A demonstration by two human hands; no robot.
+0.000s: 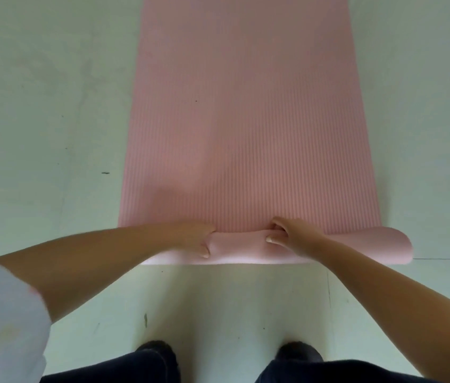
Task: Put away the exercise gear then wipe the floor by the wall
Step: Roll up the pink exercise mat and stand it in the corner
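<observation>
Two hands, left grip (199,239) and right grip (287,239) curled holding pink mat's (246,120) rolled end; pale floor (38,106), dark shoes (157,352) near

Bare floor (38,120) flanking pink mat (246,120), both sides open

Bare forearms, a white sleeve (2,322) with coloured print lower left, dark trousers (141,367) and dark shoes (300,351) along the bottom.

A single wide-angle view from the person's head looks steeply down and forward. The pale floor (38,134) fills most of the picture, with the pink mat (246,120) running away from the camera up the middle. The dark shoes (157,352) sit close beneath at the bottom edge.
</observation>
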